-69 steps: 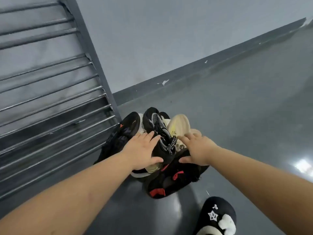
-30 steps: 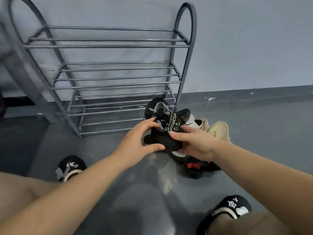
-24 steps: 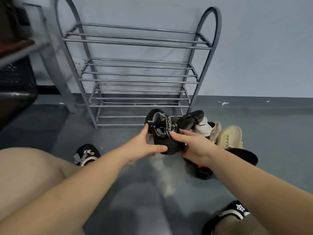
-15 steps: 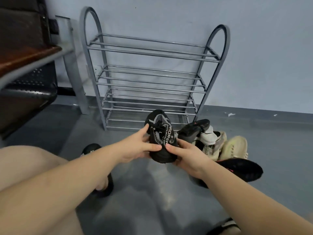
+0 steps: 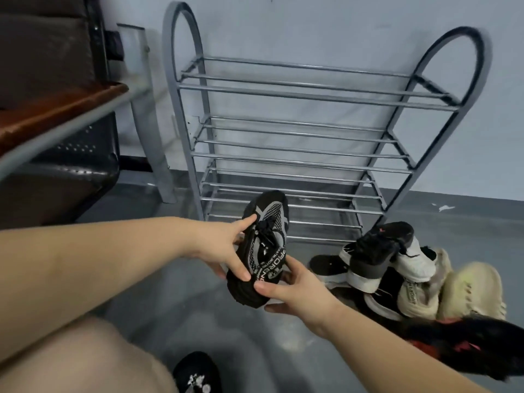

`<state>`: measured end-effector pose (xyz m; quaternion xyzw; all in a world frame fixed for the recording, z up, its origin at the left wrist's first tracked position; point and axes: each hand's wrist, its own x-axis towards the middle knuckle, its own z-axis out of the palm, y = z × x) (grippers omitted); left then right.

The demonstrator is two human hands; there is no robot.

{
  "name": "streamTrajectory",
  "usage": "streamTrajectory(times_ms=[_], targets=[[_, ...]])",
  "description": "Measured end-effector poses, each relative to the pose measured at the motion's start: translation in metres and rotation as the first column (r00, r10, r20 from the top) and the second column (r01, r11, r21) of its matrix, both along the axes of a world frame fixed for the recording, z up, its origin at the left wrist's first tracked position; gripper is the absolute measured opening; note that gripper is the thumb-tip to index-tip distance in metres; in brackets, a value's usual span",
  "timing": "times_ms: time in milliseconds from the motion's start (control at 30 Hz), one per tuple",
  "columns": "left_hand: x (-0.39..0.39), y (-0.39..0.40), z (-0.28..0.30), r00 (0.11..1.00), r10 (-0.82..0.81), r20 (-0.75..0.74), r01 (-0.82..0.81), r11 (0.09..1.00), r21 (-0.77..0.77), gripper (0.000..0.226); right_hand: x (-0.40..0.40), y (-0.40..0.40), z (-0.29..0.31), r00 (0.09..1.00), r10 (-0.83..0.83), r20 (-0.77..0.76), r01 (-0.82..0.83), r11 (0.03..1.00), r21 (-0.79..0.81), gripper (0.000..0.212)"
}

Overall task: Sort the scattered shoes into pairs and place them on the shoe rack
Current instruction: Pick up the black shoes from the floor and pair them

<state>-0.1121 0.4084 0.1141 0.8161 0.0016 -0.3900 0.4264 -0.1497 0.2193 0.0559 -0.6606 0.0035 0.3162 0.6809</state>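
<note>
Head view. A black-and-grey sneaker (image 5: 262,251), lifted out of the heap within the last two seconds or so, is now held in the air in front of the shoe rack (image 5: 312,143), toe pointing up toward the lowest rails, sole facing away. The left hand (image 5: 218,252) grips its left flank, thumb over the tongue and index finger stretched along the upper; the right hand (image 5: 286,285) cups the heel from below, thumb pressed on the collar. Both hands are thus closed round the same shoe. Meanwhile the view has swung from the pile to the whole rack, every tier of which shows bare rails.

The remaining shoes (image 5: 397,282) lie in a heap on the floor (image 5: 198,321), just beside the rack's right foot: black, white and cream ones, with a black-and-red one nearest the camera. No pair appears formed yet; the task looks to be at its first shoe.

Legible writing: white capitals on the held sneaker's tongue strap, partly covered by the thumbs, reading roughly "PROREN"; smaller lettering beside it is unreadable. A cream shoe's tongue bears a label too small to read.
</note>
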Motion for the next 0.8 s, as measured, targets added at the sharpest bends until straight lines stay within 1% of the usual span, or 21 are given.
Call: streamTrajectory(times_ms=[100, 167, 233, 333, 433, 567, 667, 800], targets=[[0.013, 0.028, -0.025, 0.999, 0.023, -0.034, -0.022, 0.999, 0.027, 0.12, 0.017, 0.029, -0.024, 0.999, 0.015, -0.047, -0.017, 0.999, -0.027, 0.078], [0.02, 0.044, -0.046, 0.996, 0.06, -0.072, -0.058, 0.998, 0.019, 0.121, 0.028, 0.045, -0.043, 0.995, 0.031, -0.093, -0.035, 0.998, -0.043, 0.076], [0.021, 0.056, -0.071, 0.986, 0.113, -0.122, -0.116, 0.993, -0.011, 0.122, 0.037, 0.057, -0.062, 0.987, 0.046, -0.153, -0.054, 0.997, -0.049, 0.075], [0.022, 0.069, -0.114, 0.961, 0.197, -0.192, -0.215, 0.973, -0.08, 0.122, 0.049, 0.069, -0.093, 0.972, 0.075, -0.221, -0.094, 0.993, -0.078, 0.082], [0.017, 0.072, -0.156, 0.92, 0.295, -0.258, -0.337, 0.931, -0.139, 0.122, 0.056, 0.071, -0.119, 0.964, 0.091, -0.249, -0.119, 0.988, -0.101, 0.084], [0.006, 0.068, -0.207, 0.884, 0.358, -0.302, -0.418, 0.894, -0.163, 0.12, 0.056, 0.069, -0.151, 0.954, 0.124, -0.274, -0.176, 0.969, -0.175, 0.088], [0.005, 0.07, -0.233, 0.865, 0.389, -0.317, -0.458, 0.87, -0.184, 0.12, 0.065, 0.073, -0.17, 0.947, 0.133, -0.293, -0.202, 0.955, -0.217, 0.087], [0.003, 0.081, -0.257, 0.818, 0.472, -0.329, -0.552, 0.806, -0.215, 0.117, 0.073, 0.094, -0.19, 0.948, 0.122, -0.293, -0.202, 0.945, -0.259, 0.084]])
